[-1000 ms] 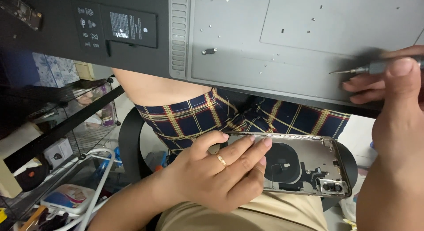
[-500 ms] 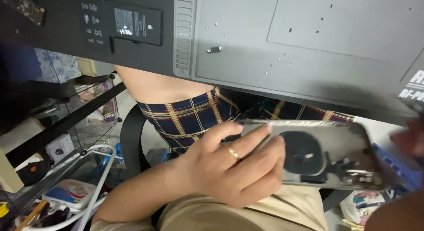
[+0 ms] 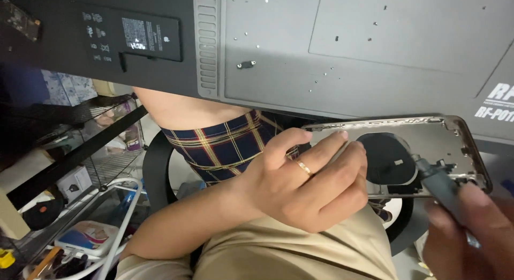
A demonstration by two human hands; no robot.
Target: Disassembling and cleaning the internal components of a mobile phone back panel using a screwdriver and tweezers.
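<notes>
Left hand (image 3: 300,183) cradles phone housing (image 3: 423,138).

Dark grey work mat (image 3: 375,81) covering the worktop, filling the upper part of the view. Flat black phone battery (image 3: 142,40) lying near the mat's left edge. Ribbed vertical strip (image 3: 207,44) moulded into the mat just right of the battery. Small dark metal bracket (image 3: 246,64) resting right of that strip, near the front edge. Tiny loose screws (image 3: 326,73) scattered across the mat's middle and far side. Small circuit board piece (image 3: 20,20) at the far left corner.
</notes>
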